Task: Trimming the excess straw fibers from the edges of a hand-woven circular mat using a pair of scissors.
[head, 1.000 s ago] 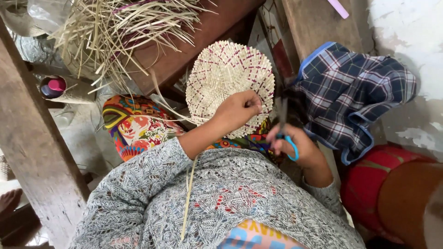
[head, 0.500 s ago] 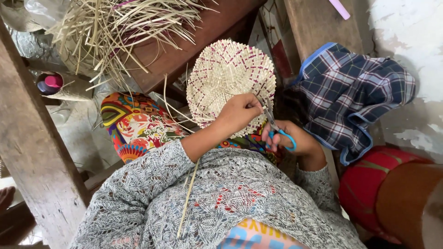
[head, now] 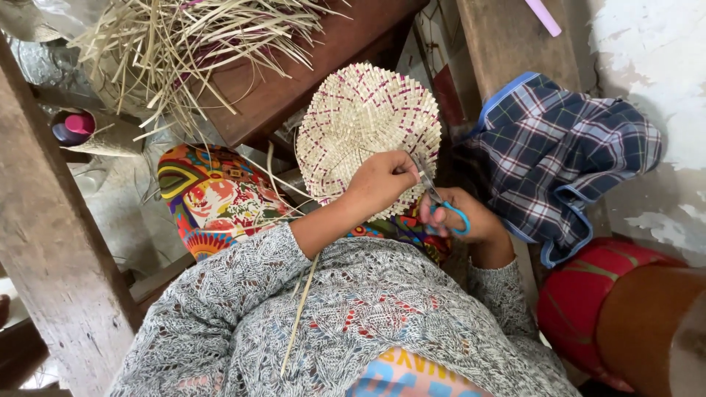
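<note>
Your left hand point(head: 382, 180) fingers clamp the round woven straw mat point(head: 364, 125); your right hand point(head: 460, 217) fingers grip the blue-handled scissors point(head: 441, 202) at its edge.

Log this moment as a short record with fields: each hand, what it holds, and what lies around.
left hand: grip on the edge of the round woven mat
right hand: grip on blue-handled scissors, blades at the mat's edge
mat: pale straw with purple strands, held up over the lap
behind: loose straw strips on a wooden bench
right side: plaid cloth, red container
left side: patterned cloth
</note>
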